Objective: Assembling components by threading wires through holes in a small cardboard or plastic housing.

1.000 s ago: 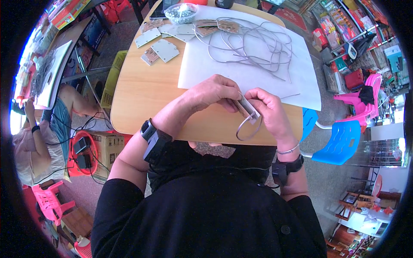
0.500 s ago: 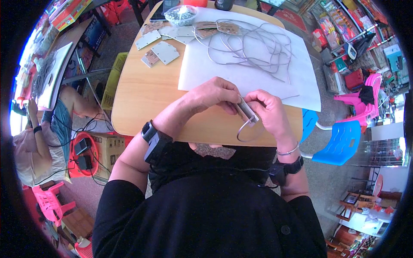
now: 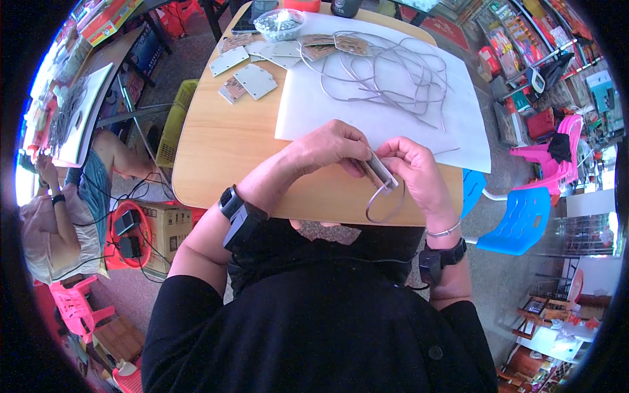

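Over the near edge of the wooden table point(image 3: 223, 147), my left hand point(image 3: 327, 145) is closed on a small flat panel point(image 3: 379, 171), tilted so that mostly its narrow side shows. My right hand point(image 3: 419, 173) pinches at the panel's right edge, seemingly on a thin grey cord point(image 3: 369, 208); its fingertips are partly hidden. The cord makes a loop below the panel's lower end and bends back toward my right fingers. More panels, pale with small holes or with a brown pattern, lie at the far left, among them a pale panel point(image 3: 257, 80).
A white sheet point(image 3: 304, 121) covers the table's right part, with loose loops of grey cord point(image 3: 357, 99) on it. Behind stand a clear bowl point(image 3: 278, 29) of small dark pieces and a dark container point(image 3: 345, 6). A blue chair point(image 3: 514, 223) stands right; another person point(image 3: 56, 223) sits left.
The cord loop under the panel is wider and rounder, now reaching further right toward my right hand. Both hands keep nearly the same place; the whole view has shifted slightly.
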`<state>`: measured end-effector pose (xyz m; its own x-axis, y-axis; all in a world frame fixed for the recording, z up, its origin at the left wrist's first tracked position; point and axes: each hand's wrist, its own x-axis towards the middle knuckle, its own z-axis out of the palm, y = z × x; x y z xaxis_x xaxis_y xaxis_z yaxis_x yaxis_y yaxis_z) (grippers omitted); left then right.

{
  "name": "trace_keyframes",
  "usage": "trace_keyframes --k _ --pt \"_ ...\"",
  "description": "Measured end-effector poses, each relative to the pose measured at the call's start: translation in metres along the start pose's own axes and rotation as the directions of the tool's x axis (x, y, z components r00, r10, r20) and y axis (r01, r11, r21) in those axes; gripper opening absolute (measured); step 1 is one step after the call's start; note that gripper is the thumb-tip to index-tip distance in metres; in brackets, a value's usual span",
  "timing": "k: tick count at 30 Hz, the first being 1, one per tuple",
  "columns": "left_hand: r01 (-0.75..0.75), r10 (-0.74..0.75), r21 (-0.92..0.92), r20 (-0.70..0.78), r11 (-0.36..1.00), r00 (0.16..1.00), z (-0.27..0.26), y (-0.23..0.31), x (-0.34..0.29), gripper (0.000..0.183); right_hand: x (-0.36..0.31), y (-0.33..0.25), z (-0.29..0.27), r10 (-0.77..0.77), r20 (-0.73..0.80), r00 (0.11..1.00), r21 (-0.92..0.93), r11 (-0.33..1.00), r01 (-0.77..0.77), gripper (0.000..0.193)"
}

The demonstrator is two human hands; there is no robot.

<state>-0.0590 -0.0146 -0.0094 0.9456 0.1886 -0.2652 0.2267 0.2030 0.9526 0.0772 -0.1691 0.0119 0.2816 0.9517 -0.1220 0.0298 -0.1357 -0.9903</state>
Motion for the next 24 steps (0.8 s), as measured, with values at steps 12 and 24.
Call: trace_keyframes --k 12,24 --pt "0.011 -0.011 0.017 -0.009 1.0 1.0 0.0019 0.0015 0.0014 0.024 0.0015 0.0009 -0.0005 0.102 -0.001 0.995 -0.074 0.992 -0.102 0.012" --pt "-0.005 0.005 -0.007 -0.015 1.0 1.0 0.0016 -0.0019 0.0025 0.024 0.002 0.0005 -0.0015 0.007 -0.025 1.0 -0.003 1.0 -0.007 0.013"
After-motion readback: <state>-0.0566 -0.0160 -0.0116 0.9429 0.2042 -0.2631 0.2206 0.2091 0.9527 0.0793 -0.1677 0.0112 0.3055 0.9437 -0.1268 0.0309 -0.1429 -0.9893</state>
